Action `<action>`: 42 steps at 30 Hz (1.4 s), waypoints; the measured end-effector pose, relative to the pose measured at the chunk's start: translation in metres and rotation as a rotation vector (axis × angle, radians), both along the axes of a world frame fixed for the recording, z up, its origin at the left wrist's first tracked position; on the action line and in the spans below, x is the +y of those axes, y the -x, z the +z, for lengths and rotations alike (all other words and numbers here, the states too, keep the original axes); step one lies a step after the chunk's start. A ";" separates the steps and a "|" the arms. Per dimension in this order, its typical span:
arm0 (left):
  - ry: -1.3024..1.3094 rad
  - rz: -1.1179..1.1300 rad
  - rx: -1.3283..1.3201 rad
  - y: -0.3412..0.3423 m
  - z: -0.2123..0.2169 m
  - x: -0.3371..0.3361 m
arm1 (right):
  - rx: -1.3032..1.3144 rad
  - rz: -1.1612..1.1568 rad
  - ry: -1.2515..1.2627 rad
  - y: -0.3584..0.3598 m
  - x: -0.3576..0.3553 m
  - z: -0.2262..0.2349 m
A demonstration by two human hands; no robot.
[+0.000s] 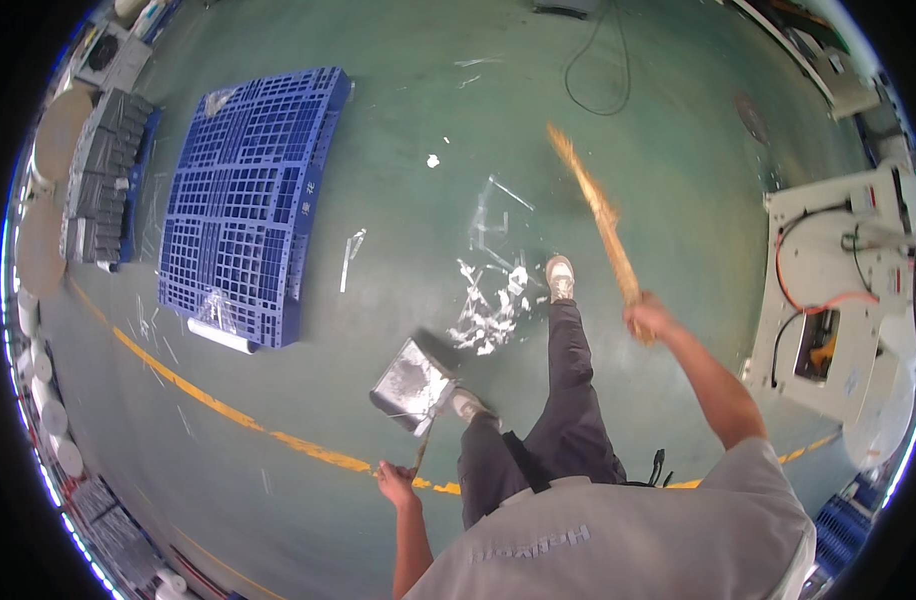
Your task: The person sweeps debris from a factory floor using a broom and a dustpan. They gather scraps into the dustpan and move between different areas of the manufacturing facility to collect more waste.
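Note:
My right hand (648, 318) is closed around the handle end of a straw broom (600, 212), whose bristles reach forward and left above the green floor. Low on the left, my left hand (398, 482) grips the thin handle of a metal dustpan (406, 378). White scraps lie inside the pan, which is beside my left shoe (466, 404). A loose pile of white scraps (493, 312) is spread on the floor between the dustpan and my right shoe (560, 278). The broom is apart from the pile.
Blue plastic pallets (240, 205) stand to the left, a white roll (223, 336) at their near edge. A pale machine (833, 300) with hoses is at the right. A dark cable (598, 85) loops on the floor ahead. Clear strips and scraps (352, 260) are scattered about; a yellow line (188, 385) crosses the floor.

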State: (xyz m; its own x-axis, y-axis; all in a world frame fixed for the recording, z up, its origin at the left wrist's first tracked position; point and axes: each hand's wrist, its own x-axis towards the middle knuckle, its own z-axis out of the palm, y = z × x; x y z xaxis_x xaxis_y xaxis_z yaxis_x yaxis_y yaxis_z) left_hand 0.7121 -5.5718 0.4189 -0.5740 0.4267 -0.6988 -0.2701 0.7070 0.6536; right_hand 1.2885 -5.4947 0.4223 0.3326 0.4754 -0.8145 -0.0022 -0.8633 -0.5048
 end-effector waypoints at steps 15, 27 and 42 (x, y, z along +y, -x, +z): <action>0.148 0.371 0.235 -0.203 0.005 0.080 | -0.286 0.454 -0.116 -0.095 0.525 -0.270; 0.057 0.623 -0.087 -0.320 0.014 0.072 | -0.147 1.230 0.521 -0.131 0.278 0.020; 0.180 0.805 -0.127 -0.389 -0.013 0.081 | -0.851 1.281 0.091 0.023 0.761 -0.152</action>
State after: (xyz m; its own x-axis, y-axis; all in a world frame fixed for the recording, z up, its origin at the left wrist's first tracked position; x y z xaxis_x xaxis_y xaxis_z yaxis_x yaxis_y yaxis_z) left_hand 1.1011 -5.4904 0.4062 -0.5677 -0.2049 -0.7973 -0.8018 0.3571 0.4791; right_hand 1.2651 -4.7341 0.2705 0.1202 0.7567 -0.6426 0.9927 -0.0887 0.0812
